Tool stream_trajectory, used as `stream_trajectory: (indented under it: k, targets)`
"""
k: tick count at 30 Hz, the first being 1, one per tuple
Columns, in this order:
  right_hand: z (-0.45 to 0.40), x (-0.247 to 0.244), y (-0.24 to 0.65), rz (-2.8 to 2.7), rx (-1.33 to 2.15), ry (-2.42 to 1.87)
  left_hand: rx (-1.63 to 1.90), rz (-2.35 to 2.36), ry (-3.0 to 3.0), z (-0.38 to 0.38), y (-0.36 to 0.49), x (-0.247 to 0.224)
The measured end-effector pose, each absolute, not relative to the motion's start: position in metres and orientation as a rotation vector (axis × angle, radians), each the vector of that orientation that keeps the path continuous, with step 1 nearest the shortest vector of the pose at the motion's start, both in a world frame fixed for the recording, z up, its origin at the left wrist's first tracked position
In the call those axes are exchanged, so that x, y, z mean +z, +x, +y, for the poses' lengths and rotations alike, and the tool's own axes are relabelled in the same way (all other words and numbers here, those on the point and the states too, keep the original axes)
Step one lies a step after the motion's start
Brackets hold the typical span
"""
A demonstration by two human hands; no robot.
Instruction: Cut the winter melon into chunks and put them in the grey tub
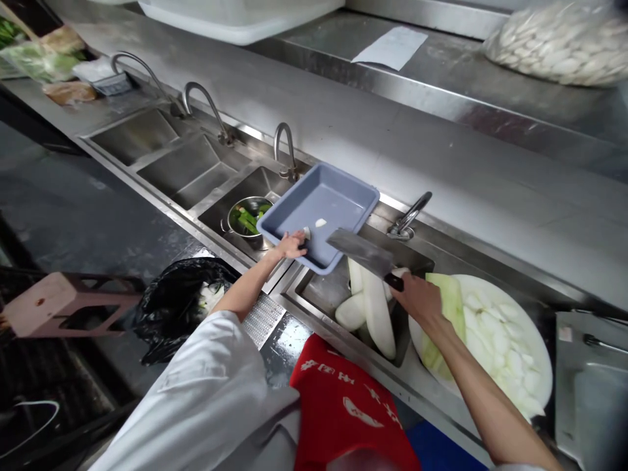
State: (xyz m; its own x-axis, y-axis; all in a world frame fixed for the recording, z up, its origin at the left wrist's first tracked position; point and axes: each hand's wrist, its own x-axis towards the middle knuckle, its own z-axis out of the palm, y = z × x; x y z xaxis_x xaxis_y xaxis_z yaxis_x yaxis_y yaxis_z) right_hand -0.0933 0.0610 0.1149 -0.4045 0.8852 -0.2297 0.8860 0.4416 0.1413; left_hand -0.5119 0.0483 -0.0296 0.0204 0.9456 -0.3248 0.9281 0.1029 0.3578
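Note:
My right hand (416, 296) is wrapped round the dark handle of a cleaver (362, 252), its broad blade angled over the near right corner of a blue-grey plastic tub (318, 190). My left hand (293, 244) reaches over the tub's near side with thumb and fingers apart. A small white vegetable piece (307, 233) lies at its fingertips; whether they touch is unclear. Another white piece (320, 223) rests on the tub floor. Below the cleaver, several long peeled white radishes (377, 314) lie in a sink basin (321, 288).
At right, a round white board (534, 340) bears sliced white pieces (500, 327) and a pale green slab (449, 307). A steel pot (235, 229) with green vegetables sits in the sink left of the tub. Faucets (284, 140) line the wall. A black-bagged bin (169, 297) stands on the floor.

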Motion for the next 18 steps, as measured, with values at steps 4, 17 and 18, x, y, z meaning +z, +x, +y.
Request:
stream_trajectory:
  k: [4, 17, 18]
  targets:
    - [0.017, 0.109, 0.009, 2.349, -0.062, 1.919, 0.399, 2.072, 1.681, 0.034, -0.518, -0.027]
    - [-0.198, 0.061, 0.191, 0.913, -0.916, 3.709, 1.159, 1.418, 1.955, 0.047, -0.269, -0.040]
    - [-0.209, 0.050, 0.200, 0.808, -0.982, 3.738, 1.141, 1.331, 1.981, 0.049, -0.235, -0.036]
